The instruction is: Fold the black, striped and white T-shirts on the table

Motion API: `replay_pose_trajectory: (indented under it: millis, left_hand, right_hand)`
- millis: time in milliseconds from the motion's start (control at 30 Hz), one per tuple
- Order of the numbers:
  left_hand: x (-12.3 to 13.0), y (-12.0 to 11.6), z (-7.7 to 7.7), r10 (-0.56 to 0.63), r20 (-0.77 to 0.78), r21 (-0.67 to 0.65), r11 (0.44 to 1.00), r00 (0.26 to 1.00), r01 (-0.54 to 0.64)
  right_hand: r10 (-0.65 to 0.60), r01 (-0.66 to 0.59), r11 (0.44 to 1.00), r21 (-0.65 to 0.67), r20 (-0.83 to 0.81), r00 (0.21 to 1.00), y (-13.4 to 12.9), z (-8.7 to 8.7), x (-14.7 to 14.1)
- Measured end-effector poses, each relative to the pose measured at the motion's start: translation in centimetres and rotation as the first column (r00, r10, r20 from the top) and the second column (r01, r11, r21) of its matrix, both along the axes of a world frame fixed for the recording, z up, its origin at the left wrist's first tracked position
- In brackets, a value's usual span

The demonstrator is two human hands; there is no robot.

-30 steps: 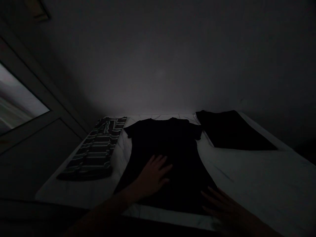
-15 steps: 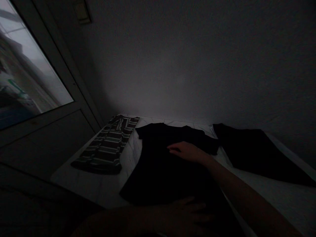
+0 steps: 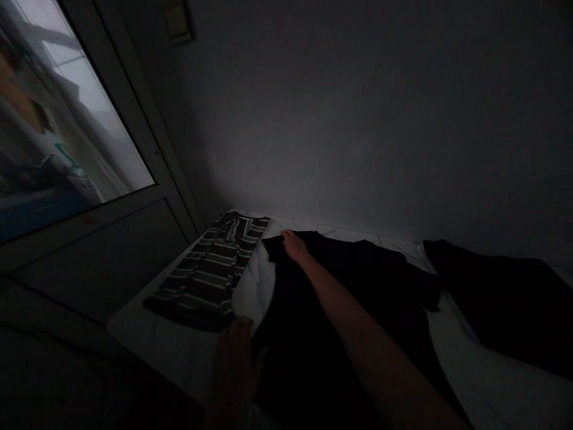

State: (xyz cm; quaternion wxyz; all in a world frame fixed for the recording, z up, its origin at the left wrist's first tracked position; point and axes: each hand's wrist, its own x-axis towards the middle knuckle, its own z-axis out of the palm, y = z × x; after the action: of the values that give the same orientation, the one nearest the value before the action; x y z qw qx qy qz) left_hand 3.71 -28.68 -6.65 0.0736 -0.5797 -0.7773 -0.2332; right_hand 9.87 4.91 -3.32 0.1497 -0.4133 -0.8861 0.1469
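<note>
A black T-shirt [image 3: 394, 292] lies spread flat on a white marble-patterned table [image 3: 176, 352], its collar end toward the wall. My right hand [image 3: 294, 243] reaches across the shirt to its left sleeve, the fingers closed on the sleeve near the shoulder. Low in the picture and in deep shadow, my left hand [image 3: 235, 349] is by the shirt's left lower edge. Its thumb stands apart from the fingers; whether it touches the cloth is too dark to see. Left of the shirt lies a folded striped garment [image 3: 208, 269] with dark and pale bands.
Another black folded garment [image 3: 505, 298] lies at the right side of the table. A plain grey wall [image 3: 358, 119] rises behind the table. At left stands a door [image 3: 129, 239] with a glass pane, and a switch plate [image 3: 178, 21] sits high on the wall.
My right hand has moved left from the shirt's upper middle to its left sleeve. My left hand has shifted left from the lower middle to the shirt's left edge. The view has turned left.
</note>
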Motion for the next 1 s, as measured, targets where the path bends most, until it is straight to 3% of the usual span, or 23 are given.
replay_pose_trajectory:
  millis: [133, 233, 333, 467, 600, 733, 833, 1000]
  left_hand:
    - [-0.4, -0.5, -1.5, 0.017, 0.033, -0.081, 0.997, 0.999, -0.014]
    - [-0.5, -0.2, -1.5, 0.000, 0.062, -0.123, 0.992, 0.998, 0.008]
    - [-0.3, 0.4, -0.5, -0.044, 0.104, -0.102, 0.993, 0.994, 0.055]
    - [1.6, 0.7, 2.1, -0.272, 0.233, 0.014, 0.961, 0.934, 0.277]
    - [4.3, 0.8, 4.8, -0.478, 0.292, -0.002, 0.866, 0.828, 0.500]
    - [6.6, 1.6, 5.8, -0.618, 0.309, -0.167, 0.713, 0.723, 0.681]
    - [7.8, 2.4, 5.8, -0.642, 0.317, -0.316, 0.623, 0.698, 0.716]
    - [8.7, 3.0, 5.8, -0.642, 0.373, -0.424, 0.524, 0.670, 0.738]
  right_hand:
    - [0.052, -0.051, 0.998, -0.035, 0.014, 0.999, 1.0, 0.0, -1.1]
    - [0.020, -0.022, 0.998, -0.063, -0.033, 0.999, 1.0, 0.0, -1.2]
    - [-0.090, 0.077, 0.994, -0.083, -0.161, 0.983, 1.1, 0.0, 0.0]
    - [-0.337, 0.295, 0.941, -0.165, -0.394, 0.855, 2.4, -0.1, 4.2]
    - [-0.527, 0.397, 0.850, -0.347, -0.542, 0.654, 3.6, -0.7, 10.1]
    - [-0.612, 0.372, 0.791, -0.486, -0.619, 0.493, 3.5, -1.8, 14.3]
    - [-0.624, 0.307, 0.781, -0.543, -0.662, 0.416, 3.1, -2.7, 15.6]
    - [-0.597, 0.222, 0.801, -0.555, -0.718, 0.357, 3.2, -3.7, 16.0]
